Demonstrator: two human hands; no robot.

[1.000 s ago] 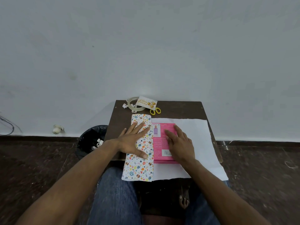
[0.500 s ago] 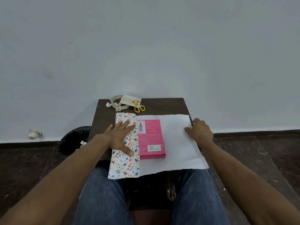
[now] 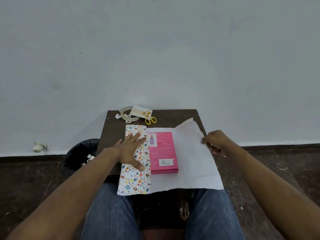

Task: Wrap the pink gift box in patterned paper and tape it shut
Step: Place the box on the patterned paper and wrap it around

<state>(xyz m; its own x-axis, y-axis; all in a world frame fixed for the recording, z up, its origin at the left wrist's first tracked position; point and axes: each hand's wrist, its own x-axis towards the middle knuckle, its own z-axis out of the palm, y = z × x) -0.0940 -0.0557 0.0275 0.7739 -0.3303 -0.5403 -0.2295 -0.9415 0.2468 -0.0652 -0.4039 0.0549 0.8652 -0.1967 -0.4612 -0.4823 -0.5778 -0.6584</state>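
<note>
The pink gift box [image 3: 164,153] lies flat on the wrapping paper [image 3: 188,167], whose white back faces up. The paper's left flap [image 3: 135,181], colourful pattern showing, is folded over the box's left part. My left hand [image 3: 131,149] presses flat on that flap with fingers spread. My right hand [image 3: 214,141] pinches the paper's right edge and lifts it, so the far right corner stands up off the table. A roll of clear tape [image 3: 129,115] sits at the table's far left edge.
The small dark wooden table [image 3: 173,116] also carries a birthday card [image 3: 142,112] and yellow scissors [image 3: 150,120] at the back. A black bin [image 3: 81,153] stands on the floor to the left. My jeans-clad legs are under the near edge.
My right hand left the box top, went to the paper's right edge, gripped it and raised it. My left hand stayed pressing on the patterned flap.
</note>
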